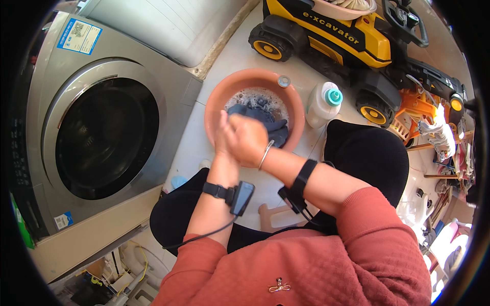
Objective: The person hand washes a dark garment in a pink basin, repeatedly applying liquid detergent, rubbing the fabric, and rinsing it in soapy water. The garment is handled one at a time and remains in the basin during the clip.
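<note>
My left hand (224,134) and my right hand (249,138) are pressed together above the near side of a terracotta-coloured plastic basin (216,91). The right hand's fingers look curled against the left palm; motion blurs both hands. Whether anything lies between the palms is hidden. Below them, dark blue-grey wet cloth (278,132) sits in sudsy water (264,95) in the basin, apparently clear of the fingers. A round disc or label (284,81) shows at the basin's far right rim. Beside the basin stands a whitish plastic bottle (317,107) with a turquoise cap (334,97).
A front-loading washing machine (180,82) stands at left, its round door shut. A yellow and black ride-on toy excavator (337,42) occupies the far right, carrying a pink basin (340,10). Between my knees is a small beige stool (273,216). White tiles (233,57) cover the floor.
</note>
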{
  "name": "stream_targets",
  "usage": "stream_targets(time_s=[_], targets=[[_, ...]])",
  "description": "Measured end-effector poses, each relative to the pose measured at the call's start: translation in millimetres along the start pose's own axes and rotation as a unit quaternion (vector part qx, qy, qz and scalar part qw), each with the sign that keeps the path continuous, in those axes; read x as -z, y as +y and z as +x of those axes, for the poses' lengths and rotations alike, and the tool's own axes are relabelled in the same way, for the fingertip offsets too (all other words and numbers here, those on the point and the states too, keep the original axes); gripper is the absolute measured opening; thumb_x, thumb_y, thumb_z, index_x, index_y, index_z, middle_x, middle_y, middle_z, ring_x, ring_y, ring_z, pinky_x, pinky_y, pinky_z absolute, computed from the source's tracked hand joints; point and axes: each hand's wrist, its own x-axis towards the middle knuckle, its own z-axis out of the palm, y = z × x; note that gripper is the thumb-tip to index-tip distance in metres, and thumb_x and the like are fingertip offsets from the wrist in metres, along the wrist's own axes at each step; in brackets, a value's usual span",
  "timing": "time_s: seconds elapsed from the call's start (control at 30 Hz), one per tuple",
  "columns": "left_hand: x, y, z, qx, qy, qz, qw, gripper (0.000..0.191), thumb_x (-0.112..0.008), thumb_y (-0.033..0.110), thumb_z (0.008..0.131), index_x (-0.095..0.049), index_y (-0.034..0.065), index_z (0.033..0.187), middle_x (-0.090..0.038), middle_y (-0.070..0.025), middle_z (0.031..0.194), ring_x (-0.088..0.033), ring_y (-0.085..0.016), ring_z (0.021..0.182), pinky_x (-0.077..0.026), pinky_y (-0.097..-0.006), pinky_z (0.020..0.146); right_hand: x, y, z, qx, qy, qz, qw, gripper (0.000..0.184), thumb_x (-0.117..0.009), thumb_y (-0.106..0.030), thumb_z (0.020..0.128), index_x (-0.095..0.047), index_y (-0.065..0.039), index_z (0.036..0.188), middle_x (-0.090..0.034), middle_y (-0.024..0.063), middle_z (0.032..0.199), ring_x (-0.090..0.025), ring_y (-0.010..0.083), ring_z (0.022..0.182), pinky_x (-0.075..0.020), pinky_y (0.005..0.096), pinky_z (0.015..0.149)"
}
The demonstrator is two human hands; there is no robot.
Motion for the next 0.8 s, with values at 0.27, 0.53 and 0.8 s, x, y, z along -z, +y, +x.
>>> stream_targets(time_s=[0.27,0.53,0.8], targets=[[-17.5,-1.4,-17.3,-0.033,0.092,-0.060,0.993,0.046,-0.057,0.047,0.099,-0.056,0.0108,0.127,-0.064,-0.0082,0.117,-0.063,-0.024,0.109,-0.052,-0.0410,0.094,6.2,10.7,11.7,-0.062,0.053,-0.044,0.996,0.033,-0.052,-0.032,0.096,-0.062,-0.005,0.079,-0.064,0.0211,0.071,-0.064,0.0426,0.071,-0.0518,0.0529,0.067],[-12.5,6.5,-13.1,-0.048,0.070,-0.060,0.995,0.054,-0.043,0.048,0.104,-0.058,0.0016,0.127,-0.065,-0.0119,0.125,-0.062,-0.029,0.117,-0.049,-0.0472,0.102,-0.8,36.9,7.8,-0.105,0.066,-0.052,0.991,0.035,-0.052,-0.034,0.096,-0.065,-0.005,0.082,-0.068,0.0234,0.082,-0.066,0.0442,0.079,-0.0513,0.0549,0.073],[20.2,22.7,-10.1,-0.047,-0.034,-0.137,0.989,0.047,-0.058,0.040,0.098,-0.060,0.0004,0.124,-0.065,-0.0155,0.126,-0.062,-0.033,0.118,-0.045,-0.0498,0.106,15.0,101.0,38.0,-0.225,0.048,0.212,0.950,0.041,-0.068,-0.038,0.091,-0.064,0.002,0.085,-0.067,0.0224,0.082,-0.064,0.0324,0.077,-0.0500,0.0396,0.076]])
